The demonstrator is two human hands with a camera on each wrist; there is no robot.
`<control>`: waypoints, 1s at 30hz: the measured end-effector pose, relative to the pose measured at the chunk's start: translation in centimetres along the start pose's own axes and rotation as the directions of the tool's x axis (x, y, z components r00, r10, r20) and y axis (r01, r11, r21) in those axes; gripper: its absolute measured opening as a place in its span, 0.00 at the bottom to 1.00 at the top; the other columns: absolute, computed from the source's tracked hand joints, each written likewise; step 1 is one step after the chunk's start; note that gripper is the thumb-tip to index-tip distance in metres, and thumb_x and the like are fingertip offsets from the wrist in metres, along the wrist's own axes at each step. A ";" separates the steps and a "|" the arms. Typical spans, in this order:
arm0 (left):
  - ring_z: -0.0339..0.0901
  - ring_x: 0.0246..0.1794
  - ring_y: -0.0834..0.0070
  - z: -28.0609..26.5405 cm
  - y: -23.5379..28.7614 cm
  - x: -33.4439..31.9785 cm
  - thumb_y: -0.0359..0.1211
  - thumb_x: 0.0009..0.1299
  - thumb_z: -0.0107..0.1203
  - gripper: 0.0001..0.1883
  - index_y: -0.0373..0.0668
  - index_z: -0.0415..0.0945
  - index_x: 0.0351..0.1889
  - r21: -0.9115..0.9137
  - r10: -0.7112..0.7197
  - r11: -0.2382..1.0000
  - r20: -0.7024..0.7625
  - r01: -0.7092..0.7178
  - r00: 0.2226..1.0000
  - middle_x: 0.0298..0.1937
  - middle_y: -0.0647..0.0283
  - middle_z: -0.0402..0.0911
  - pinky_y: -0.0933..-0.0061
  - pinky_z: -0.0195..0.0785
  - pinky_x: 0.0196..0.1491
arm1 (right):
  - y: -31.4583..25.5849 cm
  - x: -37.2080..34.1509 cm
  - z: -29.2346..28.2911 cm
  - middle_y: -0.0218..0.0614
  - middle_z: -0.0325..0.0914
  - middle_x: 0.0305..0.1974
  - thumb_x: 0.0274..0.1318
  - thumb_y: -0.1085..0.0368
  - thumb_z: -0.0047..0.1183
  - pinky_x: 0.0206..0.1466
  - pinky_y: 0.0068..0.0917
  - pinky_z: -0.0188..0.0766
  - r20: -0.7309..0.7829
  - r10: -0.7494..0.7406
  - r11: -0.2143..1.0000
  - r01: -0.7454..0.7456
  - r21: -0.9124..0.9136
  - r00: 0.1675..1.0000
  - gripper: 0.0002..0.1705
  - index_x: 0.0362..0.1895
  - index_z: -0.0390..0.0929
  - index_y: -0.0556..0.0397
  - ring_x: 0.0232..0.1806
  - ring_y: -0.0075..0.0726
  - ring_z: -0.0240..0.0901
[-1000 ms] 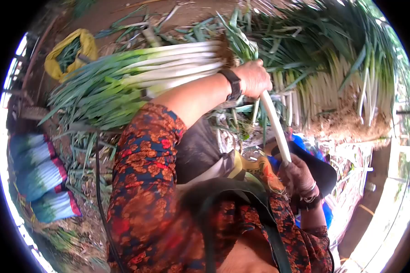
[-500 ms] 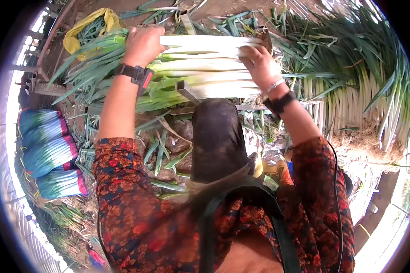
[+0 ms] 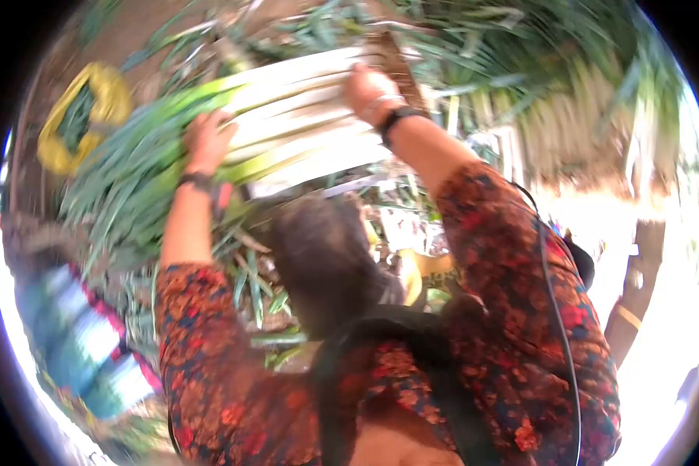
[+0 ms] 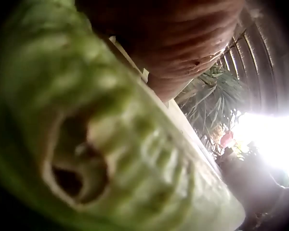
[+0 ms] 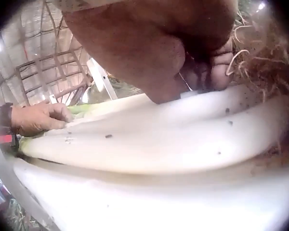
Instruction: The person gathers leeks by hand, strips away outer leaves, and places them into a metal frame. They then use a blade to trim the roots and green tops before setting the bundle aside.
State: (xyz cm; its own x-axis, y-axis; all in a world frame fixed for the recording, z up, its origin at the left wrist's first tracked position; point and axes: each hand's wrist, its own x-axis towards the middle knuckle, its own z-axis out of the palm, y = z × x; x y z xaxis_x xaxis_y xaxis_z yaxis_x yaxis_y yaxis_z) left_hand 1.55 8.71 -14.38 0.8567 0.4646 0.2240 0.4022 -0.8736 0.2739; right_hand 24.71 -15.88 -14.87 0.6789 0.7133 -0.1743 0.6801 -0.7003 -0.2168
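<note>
Leeks point(image 3: 295, 113) lie side by side in a bundle, with white shanks and roots to the right and green leaves to the left. Over the bundle, where white turns green, my left hand point(image 3: 210, 140) rests with its fingers on the stalks. The left wrist view has a pale green leek stalk point(image 4: 135, 149) with a torn hole close under that palm. My right hand point(image 3: 371, 92) is at the root end. In the right wrist view, its thumb and curled fingers point(image 5: 221, 67) pinch a white leek point(image 5: 207, 108) beside the stringy roots point(image 5: 265, 57).
A brown upright board point(image 3: 404, 74) stands at the bundle's root end. More leeks point(image 3: 582, 132) are heaped at the right. At the left are a yellow sack point(image 3: 109, 81) of green leaves and several wrapped leek bundles point(image 3: 93, 334). My dark-clad knee point(image 3: 318, 256) is close below the bundle.
One second ago I held a single leek between both hands at the right. It then lay on the bundle's far side; both hands have since moved back nearer, onto the bundle. The head view has shifted.
</note>
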 end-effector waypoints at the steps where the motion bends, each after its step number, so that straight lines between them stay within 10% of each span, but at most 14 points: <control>1: 0.76 0.41 0.55 0.3 -0.5 0.2 0.43 0.57 0.66 0.12 0.55 0.80 0.36 -0.016 -0.001 1.000 0.013 0.001 1.000 0.36 0.58 0.79 0.54 0.68 0.43 | -0.9 -1.1 -2.3 0.43 0.81 0.40 0.72 0.59 0.28 0.50 0.39 0.76 -0.018 0.149 0.981 -0.145 0.127 0.989 0.23 0.44 0.78 0.58 0.42 0.47 0.80; 2: 0.76 0.43 0.55 0.3 -0.7 0.0 0.43 0.57 0.66 0.12 0.53 0.80 0.37 -0.005 -0.001 1.000 0.029 0.001 1.000 0.39 0.57 0.80 0.55 0.68 0.46 | 0.0 0.3 -1.2 0.52 0.79 0.47 0.67 0.62 0.35 0.51 0.42 0.76 0.027 0.190 0.917 -0.187 0.353 0.981 0.21 0.47 0.80 0.58 0.51 0.52 0.78; 4: 0.76 0.46 0.57 0.2 -0.9 -0.4 0.43 0.59 0.65 0.13 0.53 0.81 0.39 -0.028 -0.010 1.000 0.046 0.011 0.999 0.42 0.57 0.80 0.58 0.68 0.48 | 1.2 0.7 -1.7 0.42 0.82 0.40 0.65 0.59 0.45 0.50 0.42 0.76 0.201 -0.414 0.792 0.460 -0.401 0.888 0.17 0.48 0.79 0.54 0.45 0.48 0.80; 5: 0.76 0.46 0.57 -0.1 -1.0 -0.5 0.44 0.59 0.65 0.13 0.52 0.81 0.40 -0.051 -0.026 0.998 0.069 0.029 0.997 0.43 0.58 0.80 0.58 0.68 0.49 | 1.0 -3.1 -6.5 0.44 0.82 0.41 0.59 0.61 0.52 0.49 0.39 0.76 -0.002 -0.320 0.948 0.320 0.003 0.948 0.15 0.50 0.81 0.47 0.45 0.46 0.80; 7: 0.75 0.47 0.57 -0.4 -0.7 -0.3 0.43 0.63 0.62 0.13 0.50 0.80 0.42 -0.059 -0.078 0.995 0.108 0.084 0.991 0.44 0.58 0.80 0.59 0.66 0.50 | 4.0 -5.8 -8.1 0.46 0.82 0.41 0.57 0.64 0.54 0.48 0.37 0.76 -0.421 -0.149 0.831 0.345 0.437 0.895 0.16 0.50 0.81 0.44 0.43 0.47 0.80; 9: 0.75 0.48 0.57 0.1 -1.9 0.1 0.43 0.67 0.58 0.12 0.46 0.79 0.42 -0.048 -0.112 0.992 0.116 0.119 0.987 0.44 0.57 0.80 0.59 0.65 0.52 | 8.8 -8.8 -9.4 0.44 0.83 0.41 0.59 0.65 0.54 0.47 0.33 0.77 -0.616 0.078 0.770 0.345 0.536 0.784 0.15 0.50 0.80 0.47 0.41 0.43 0.81; 12: 0.73 0.48 0.56 0.2 -2.1 0.3 0.43 0.70 0.53 0.13 0.44 0.78 0.42 0.023 -0.119 0.993 0.147 0.117 0.982 0.46 0.56 0.79 0.58 0.63 0.54 | 21.7 -9.0 -2.9 0.40 0.83 0.40 0.61 0.62 0.54 0.46 0.27 0.75 -0.387 0.462 0.672 -0.029 0.740 0.798 0.15 0.51 0.80 0.48 0.41 0.30 0.80; 13: 0.73 0.49 0.56 0.2 -1.7 0.2 0.43 0.70 0.53 0.13 0.44 0.77 0.43 0.066 -0.132 0.990 0.136 0.124 0.982 0.46 0.56 0.79 0.58 0.62 0.54 | 26.1 -10.2 -0.5 0.50 0.81 0.41 0.59 0.55 0.51 0.50 0.40 0.74 -0.304 0.556 0.685 -0.219 0.695 0.774 0.16 0.48 0.81 0.46 0.46 0.53 0.78; 14: 0.73 0.49 0.56 0.2 -1.3 0.1 0.42 0.70 0.53 0.13 0.44 0.77 0.43 0.087 -0.127 0.989 0.123 0.117 0.984 0.46 0.57 0.79 0.57 0.61 0.55 | 30.9 -11.3 1.9 0.51 0.81 0.42 0.57 0.53 0.52 0.51 0.41 0.73 -0.160 0.634 0.696 -0.468 0.545 0.757 0.19 0.50 0.79 0.45 0.47 0.54 0.78; 16: 0.71 0.50 0.55 0.3 -1.1 0.0 0.42 0.70 0.52 0.12 0.46 0.77 0.44 0.125 -0.110 0.988 0.114 0.095 0.987 0.46 0.57 0.78 0.56 0.59 0.56 | 40.1 -14.0 9.2 0.54 0.79 0.47 0.57 0.50 0.51 0.54 0.44 0.72 -0.229 0.712 0.694 -0.619 0.368 0.664 0.25 0.56 0.75 0.45 0.52 0.55 0.76; 19: 0.71 0.49 0.55 0.4 -0.9 -0.3 0.41 0.70 0.52 0.12 0.46 0.77 0.44 0.195 -0.124 0.975 0.096 0.103 0.988 0.46 0.57 0.78 0.57 0.59 0.56 | 49.0 -18.2 15.6 0.54 0.75 0.54 0.53 0.46 0.49 0.60 0.46 0.68 0.091 0.933 0.320 -0.919 0.231 0.348 0.34 0.60 0.71 0.51 0.57 0.57 0.72; 24: 0.71 0.50 0.55 0.4 -2.1 -0.4 0.41 0.71 0.52 0.11 0.48 0.78 0.45 0.223 -0.126 0.970 0.124 0.096 0.984 0.47 0.57 0.77 0.57 0.60 0.56 | 47.0 -18.9 14.7 0.58 0.75 0.53 0.41 0.33 0.60 0.62 0.39 0.66 0.153 0.891 0.418 -0.903 0.096 0.428 0.49 0.57 0.74 0.60 0.59 0.54 0.71; 27: 0.71 0.51 0.55 0.4 -2.2 -0.7 0.42 0.71 0.51 0.12 0.48 0.78 0.46 0.203 -0.136 0.973 0.107 0.112 0.985 0.48 0.56 0.77 0.57 0.60 0.57 | 48.6 -17.6 13.3 0.56 0.71 0.59 0.43 0.32 0.57 0.63 0.44 0.65 0.449 0.681 0.617 -0.783 0.072 0.578 0.44 0.56 0.76 0.53 0.60 0.55 0.70; 30: 0.71 0.53 0.54 0.7 -1.8 -0.4 0.45 0.70 0.51 0.14 0.50 0.78 0.46 0.223 -0.155 0.966 0.094 0.130 0.984 0.49 0.57 0.77 0.55 0.60 0.57 | 44.4 -16.7 11.6 0.51 0.78 0.51 0.48 0.39 0.56 0.60 0.43 0.67 0.334 0.506 0.756 -0.595 0.273 0.795 0.37 0.51 0.78 0.58 0.55 0.52 0.74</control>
State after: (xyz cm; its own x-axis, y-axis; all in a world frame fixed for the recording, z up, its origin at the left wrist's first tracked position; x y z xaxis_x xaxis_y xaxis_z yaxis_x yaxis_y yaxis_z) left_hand 0.71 9.95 -15.66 0.8108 0.5784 0.0901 0.5723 -0.8156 0.0854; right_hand 40.33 -58.58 -32.71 0.7913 0.2227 -0.5695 0.0344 -0.9461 -0.3221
